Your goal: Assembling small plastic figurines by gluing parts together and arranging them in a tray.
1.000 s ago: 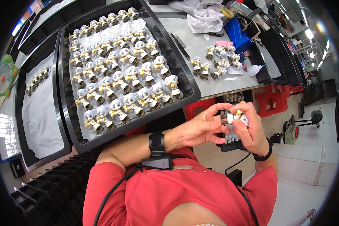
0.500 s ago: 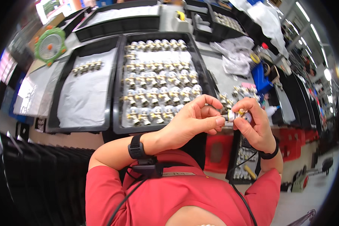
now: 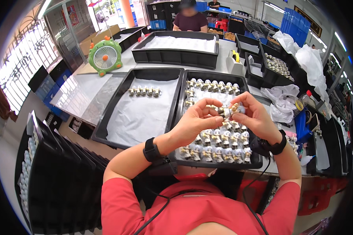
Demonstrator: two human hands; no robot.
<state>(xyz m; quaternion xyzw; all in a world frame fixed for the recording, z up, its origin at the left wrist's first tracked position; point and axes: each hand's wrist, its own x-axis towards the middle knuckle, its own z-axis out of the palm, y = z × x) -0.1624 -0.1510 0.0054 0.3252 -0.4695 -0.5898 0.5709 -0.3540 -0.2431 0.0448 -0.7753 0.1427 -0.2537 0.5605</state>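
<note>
Between my two hands is a small figurine with a pale round head, white body, gold details and dark base (image 3: 228,111). My left hand (image 3: 197,122) pinches its base end with thumb and fingers. On the head end, my right hand (image 3: 256,118) is closed around it, so the figurine lies sideways. Both hands are above a black tray (image 3: 259,159) lined with white sheet, where rows of similar figurines (image 3: 217,153) stand. To its left, a second black tray (image 3: 102,133) bears a white sheet and one short row of figurines (image 3: 144,91).
Behind the trays stands a deep black bin (image 3: 176,58) with white lining. A green fan (image 3: 105,57) is at the far left, a tape dispenser (image 3: 235,64) at the back. Crumpled plastic bags (image 3: 280,102) lie at right. Stacked black trays (image 3: 62,180) rise at my left. A person (image 3: 190,19) is across the table.
My hands have moved from the right of the full tray to above it, still holding the figurine between them. The view has tilted up, bringing the far side of the room into sight.
</note>
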